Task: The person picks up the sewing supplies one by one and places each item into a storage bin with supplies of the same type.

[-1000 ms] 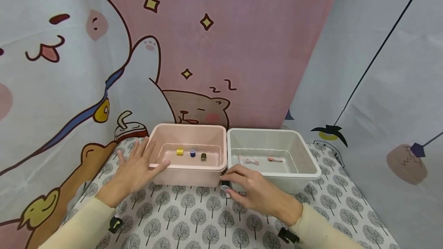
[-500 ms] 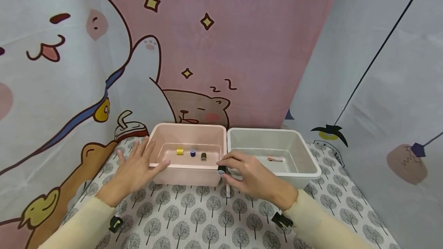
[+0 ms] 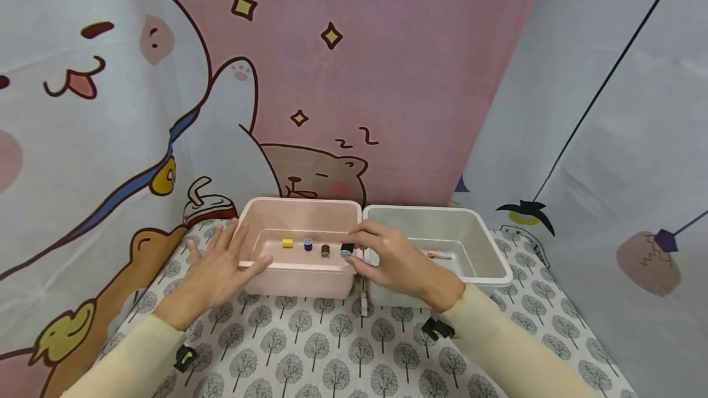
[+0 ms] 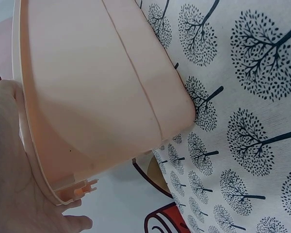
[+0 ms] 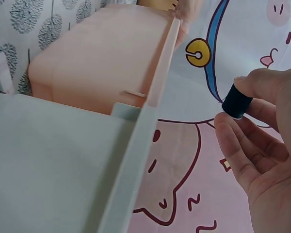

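Note:
My right hand [image 3: 395,260] pinches a dark spool of thread [image 3: 346,250] between thumb and fingertips, over the right end of the pink bin [image 3: 298,281]. In the right wrist view the spool [image 5: 236,102] is near black and tilted, held above rim level. Inside the pink bin lie a yellow spool [image 3: 287,242], a blue spool [image 3: 308,244] and a dark olive spool [image 3: 325,251]. My left hand [image 3: 216,272] rests on that bin's left front corner, fingers spread along its side and thumb on the front rim; the left wrist view shows the hand [image 4: 14,165] against the rim.
A white bin [image 3: 442,290] stands right beside the pink one. A small pinkish item [image 3: 439,255] lies in it; my right hand covers its left part. On the tree-print cloth [image 3: 315,346], in front of where the bins meet, lies a small pale strip [image 3: 364,304].
My right hand has lifted the dark spool from in front of the bins, up and left over the pink bin's right rim. The left hand has stayed in place.

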